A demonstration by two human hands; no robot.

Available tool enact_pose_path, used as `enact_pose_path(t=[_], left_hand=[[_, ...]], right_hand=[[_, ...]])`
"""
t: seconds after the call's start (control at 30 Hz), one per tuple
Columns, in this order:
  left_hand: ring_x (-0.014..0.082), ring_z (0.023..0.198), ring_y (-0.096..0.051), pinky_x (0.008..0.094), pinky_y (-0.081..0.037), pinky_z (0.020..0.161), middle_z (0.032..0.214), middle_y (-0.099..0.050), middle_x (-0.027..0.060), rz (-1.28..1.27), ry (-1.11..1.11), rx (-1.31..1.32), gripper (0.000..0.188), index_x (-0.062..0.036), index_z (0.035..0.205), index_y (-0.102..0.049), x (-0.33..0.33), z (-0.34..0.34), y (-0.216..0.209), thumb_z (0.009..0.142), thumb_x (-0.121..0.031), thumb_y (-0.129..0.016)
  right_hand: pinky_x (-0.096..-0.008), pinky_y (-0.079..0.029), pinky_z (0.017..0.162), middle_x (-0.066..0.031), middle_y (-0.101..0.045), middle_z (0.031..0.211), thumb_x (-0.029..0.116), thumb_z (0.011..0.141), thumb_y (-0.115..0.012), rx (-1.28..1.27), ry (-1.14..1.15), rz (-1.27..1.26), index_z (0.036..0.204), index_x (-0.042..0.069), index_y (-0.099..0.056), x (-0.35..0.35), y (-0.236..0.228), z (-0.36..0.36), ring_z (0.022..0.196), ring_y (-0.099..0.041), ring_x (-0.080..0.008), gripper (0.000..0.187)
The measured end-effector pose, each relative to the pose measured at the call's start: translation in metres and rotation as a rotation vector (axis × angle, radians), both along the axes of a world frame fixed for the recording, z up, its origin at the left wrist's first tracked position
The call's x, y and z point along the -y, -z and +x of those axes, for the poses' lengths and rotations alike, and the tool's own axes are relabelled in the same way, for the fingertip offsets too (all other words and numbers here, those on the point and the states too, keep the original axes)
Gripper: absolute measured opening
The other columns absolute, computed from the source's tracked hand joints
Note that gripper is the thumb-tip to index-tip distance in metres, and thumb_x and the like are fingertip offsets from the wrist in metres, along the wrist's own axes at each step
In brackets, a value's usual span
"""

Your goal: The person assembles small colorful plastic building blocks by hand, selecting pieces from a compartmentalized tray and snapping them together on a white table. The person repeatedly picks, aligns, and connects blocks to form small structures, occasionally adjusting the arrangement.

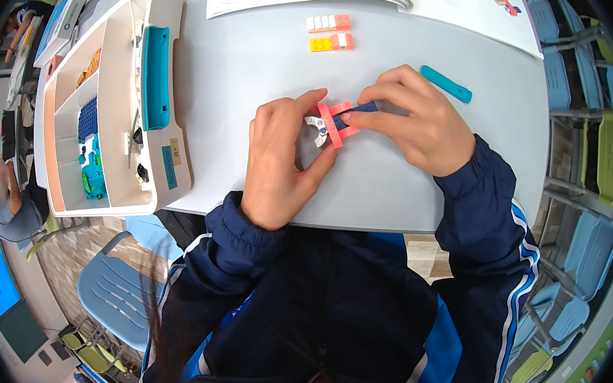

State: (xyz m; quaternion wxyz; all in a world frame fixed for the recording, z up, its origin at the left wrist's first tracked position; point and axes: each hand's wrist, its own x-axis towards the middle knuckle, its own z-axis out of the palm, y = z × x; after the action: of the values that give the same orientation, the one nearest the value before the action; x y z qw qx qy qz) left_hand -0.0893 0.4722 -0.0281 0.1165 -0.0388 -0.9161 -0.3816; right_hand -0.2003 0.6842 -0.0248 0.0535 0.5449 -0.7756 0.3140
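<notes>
Over the middle of the table, both my hands meet on a small brick assembly. Its coral part (331,126) has a white curved piece (316,129) on the left and a dark blue piece (364,108) on the right. My left hand (278,151) is closed on the coral part between thumb and index finger. From the right, my right hand (423,123) pinches the dark blue piece. Just beyond lie a white-and-coral brick stack (328,23) and a yellow-and-coral one (332,43). A teal bar-shaped tool (446,84) rests beyond my right hand.
At the left stands a white sorting tray (180,173) with orange, blue and green bricks in its compartments and a teal insert (157,80). An open booklet (308,0) lies along the far edge. Chairs (120,284) and people are around the table.
</notes>
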Motion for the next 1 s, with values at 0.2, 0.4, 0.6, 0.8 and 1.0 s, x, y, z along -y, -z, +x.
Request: enact_pose_path(t=[0.2,0.4,0.6,0.8,1.0], left_hand=[[0.0275,0.115,-0.060,0.0385,-0.046,0.101,0.120,-0.064,0.0132,-0.005,0.015,-0.031,0.075,-0.0051,0.145,-0.051,-0.001,0.000,-0.003,0.077,-0.003,-0.083],[0.0240,0.109,-0.063,0.0370,-0.046,0.101,0.112,-0.068,0.0107,0.057,-0.038,-0.024,0.083,-0.0063,0.149,-0.045,-0.004,-0.002,0.002,0.075,-0.002,-0.084],[0.0190,0.103,-0.066,0.0355,-0.045,0.102,0.103,-0.071,0.0080,0.249,-0.061,-0.017,0.087,-0.0040,0.148,-0.040,-0.006,-0.003,0.002,0.073,0.001,-0.085],[0.0193,0.104,-0.067,0.0358,-0.045,0.104,0.103,-0.072,0.0105,0.622,-0.041,-0.024,0.088,-0.0011,0.146,-0.036,-0.005,0.000,0.001,0.073,0.005,-0.085],[0.0195,0.104,-0.067,0.0337,-0.049,0.099,0.105,-0.072,0.0134,0.890,-0.077,0.040,0.081,-0.0031,0.139,-0.037,-0.015,0.001,-0.011,0.075,0.005,-0.086]], right_hand=[[-0.0396,-0.052,0.084,-0.0116,-0.067,0.108,-0.008,0.073,-0.068,0.031,-0.006,-0.029,0.106,0.007,-0.078,0.000,0.002,0.000,0.101,-0.059,-0.0323,0.037],[-0.0362,-0.055,0.084,-0.0098,-0.068,0.106,-0.013,0.069,-0.069,0.022,0.011,-0.046,0.105,0.008,-0.078,0.002,0.002,0.001,0.101,-0.059,-0.0292,0.043],[-0.0375,-0.054,0.085,-0.0101,-0.067,0.106,-0.015,0.070,-0.068,0.084,-0.015,-0.054,0.110,0.009,-0.076,0.001,-0.001,0.000,0.102,-0.058,-0.0296,0.047],[-0.0376,-0.050,0.089,-0.0103,-0.067,0.104,-0.008,0.076,-0.070,0.367,-0.024,-0.131,0.113,0.006,-0.074,0.001,-0.008,0.005,0.100,-0.058,-0.0281,0.040],[-0.0344,-0.049,0.087,-0.0085,-0.067,0.099,-0.004,0.071,-0.075,0.471,-0.012,-0.239,0.109,0.004,-0.074,0.004,-0.010,0.006,0.096,-0.060,-0.0241,0.039]])
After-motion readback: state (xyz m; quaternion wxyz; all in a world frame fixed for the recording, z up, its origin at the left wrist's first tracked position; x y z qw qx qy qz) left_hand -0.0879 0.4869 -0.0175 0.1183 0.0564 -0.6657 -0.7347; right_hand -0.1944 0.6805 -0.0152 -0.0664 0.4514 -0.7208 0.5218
